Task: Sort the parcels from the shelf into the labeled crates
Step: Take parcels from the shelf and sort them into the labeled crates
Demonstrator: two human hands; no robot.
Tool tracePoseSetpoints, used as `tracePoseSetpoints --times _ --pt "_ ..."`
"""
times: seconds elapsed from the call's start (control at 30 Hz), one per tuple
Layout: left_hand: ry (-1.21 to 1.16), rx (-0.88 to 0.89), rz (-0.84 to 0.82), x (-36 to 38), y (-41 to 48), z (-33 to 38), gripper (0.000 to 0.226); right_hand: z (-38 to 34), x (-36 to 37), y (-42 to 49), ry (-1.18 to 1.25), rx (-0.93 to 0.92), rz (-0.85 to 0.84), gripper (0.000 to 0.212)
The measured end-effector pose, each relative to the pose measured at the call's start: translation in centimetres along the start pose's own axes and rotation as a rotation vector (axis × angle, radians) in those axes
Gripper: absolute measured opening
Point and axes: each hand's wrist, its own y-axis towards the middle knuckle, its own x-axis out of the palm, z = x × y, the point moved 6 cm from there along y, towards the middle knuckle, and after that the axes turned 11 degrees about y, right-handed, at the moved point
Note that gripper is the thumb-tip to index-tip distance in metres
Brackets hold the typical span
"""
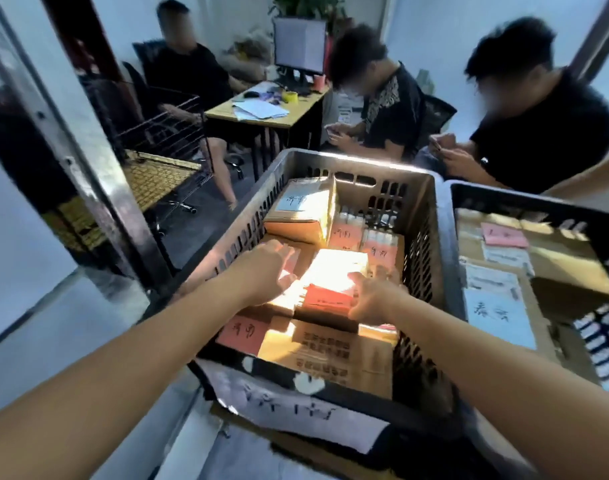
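Observation:
A dark slotted crate (360, 165) with a handwritten paper label (296, 415) on its front stands before me, holding several cardboard parcels with pink and white tags. A brightly lit cardboard parcel with a red tag (332, 277) lies on top of the others in the middle. My right hand (372, 301) grips its right near corner, thumb on top. My left hand (268, 268) is beside the parcel's left edge with fingers spread and relaxed. Motion blur hides whether it touches the parcel.
A second dark crate (503, 197) adjoins on the right, with parcels and a white-tagged box (497, 317). A metal post (88, 161) and a wire cart (164, 157) stand on the left. Three seated persons and a desk (261, 114) with a monitor are behind the crates.

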Motion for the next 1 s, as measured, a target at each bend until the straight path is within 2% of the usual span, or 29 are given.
tracePoseSetpoints --times 0.17,0.33,0.43,0.6,0.8,1.0 --pt "0.012 -0.186 0.043 -1.0 -4.5 1.2 0.06 0.2 -2.3 -2.9 -0.013 -0.202 0.102 0.084" --pt "0.021 -0.388 0.118 -2.5 -10.7 1.0 0.057 -2.7 -3.6 -6.1 0.06 -0.401 0.224 0.078" --pt "0.007 -0.483 0.176 -3.4 -14.6 0.9 0.054 -5.5 -3.1 -8.9 0.143 -0.559 0.256 0.073" --pt "0.005 -0.664 0.237 -2.6 -22.3 0.4 0.056 -10.4 0.1 -14.3 0.112 -0.823 0.269 0.068" --pt "0.048 -0.908 0.259 -0.3 -35.1 -0.8 0.06 -16.5 7.3 -21.6 -0.005 -1.067 0.161 0.071" --pt "0.044 -1.218 0.221 2.8 -53.1 1.0 0.062 -21.3 18.1 -33.8 -0.053 -1.311 -0.019 0.071"
